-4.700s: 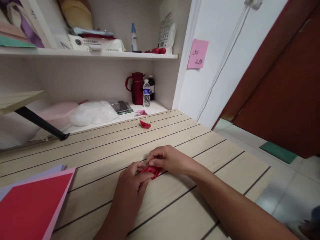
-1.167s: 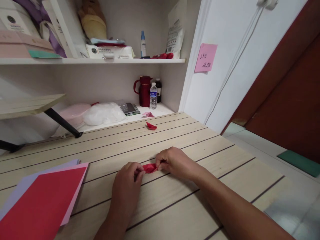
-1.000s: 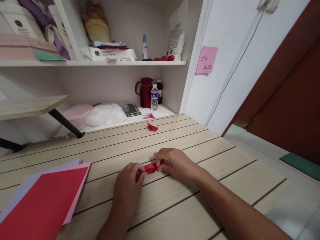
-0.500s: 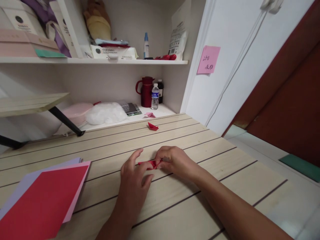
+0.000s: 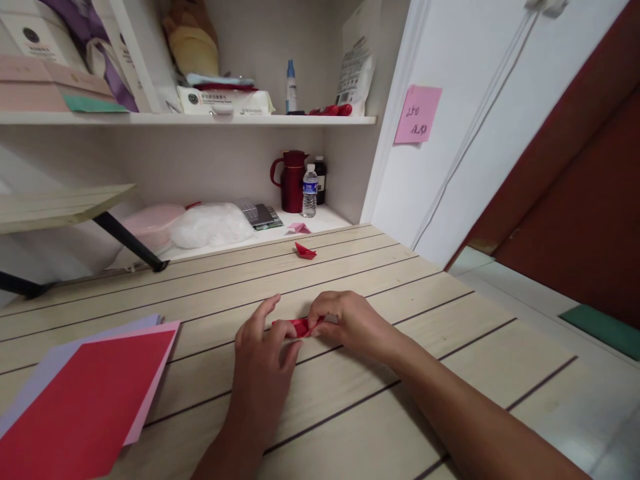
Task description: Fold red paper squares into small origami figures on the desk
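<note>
A small folded red paper piece (image 5: 299, 326) lies on the wooden slatted table (image 5: 350, 413), between my two hands. My right hand (image 5: 350, 323) pinches its right end with fingers curled. My left hand (image 5: 263, 353) rests on its left end, thumb and middle fingers pressing it, index finger lifted and stretched forward. A finished red paper boat (image 5: 305, 251) sits farther back on the table. Just behind it, on the white ledge, lies a pink folded paper (image 5: 299, 228).
A stack of red, pink and lilac paper sheets (image 5: 80, 393) lies at the near left. Shelves behind hold a red jug (image 5: 289, 180), a water bottle (image 5: 309, 191), a white plastic bag (image 5: 210, 225) and boxes. A pink sticky note (image 5: 417, 114) hangs on the wall. The table's edge drops off at right.
My left hand has opened from a pinch: its index finger is now raised and stretched out while the other fingers stay on the red paper. My right hand has kept its grip.
</note>
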Motion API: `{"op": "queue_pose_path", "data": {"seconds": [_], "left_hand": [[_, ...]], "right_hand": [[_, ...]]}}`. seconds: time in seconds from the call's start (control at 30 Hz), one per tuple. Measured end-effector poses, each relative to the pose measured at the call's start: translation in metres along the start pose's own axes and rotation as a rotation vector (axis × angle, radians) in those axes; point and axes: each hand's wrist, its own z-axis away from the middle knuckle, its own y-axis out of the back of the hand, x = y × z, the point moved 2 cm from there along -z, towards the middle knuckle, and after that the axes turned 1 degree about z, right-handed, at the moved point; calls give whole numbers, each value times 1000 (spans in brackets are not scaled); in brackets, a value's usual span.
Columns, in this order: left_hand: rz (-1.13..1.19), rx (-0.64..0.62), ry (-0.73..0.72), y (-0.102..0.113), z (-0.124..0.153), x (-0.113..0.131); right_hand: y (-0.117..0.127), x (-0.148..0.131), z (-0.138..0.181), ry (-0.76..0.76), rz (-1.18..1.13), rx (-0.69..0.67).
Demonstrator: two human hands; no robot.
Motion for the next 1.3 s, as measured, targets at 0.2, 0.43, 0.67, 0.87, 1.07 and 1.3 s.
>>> {"op": "queue_pose_path", "data": {"seconds": [0.2, 0.43, 0.67, 0.87, 1.07, 1.3], "left_hand": [[3, -15, -26, 0, -1, 2], [-12, -31, -26, -2, -2, 2], [-96, -18, -84, -1, -5, 2], [-162, 4, -123, -1, -9, 4], [-167, -55, -143, -2, -6, 4], [-152, -13, -162, -1, -3, 8]], "right_hand": [[-1, -1, 0, 23, 19, -25], [-2, -1, 0, 16, 17, -36], [-4, -2, 0, 28, 22, -42], [-6, 1, 0, 81, 29, -29], [-9, 2, 0, 117, 105, -36], [-7, -2, -1, 121, 216, -16]]}}
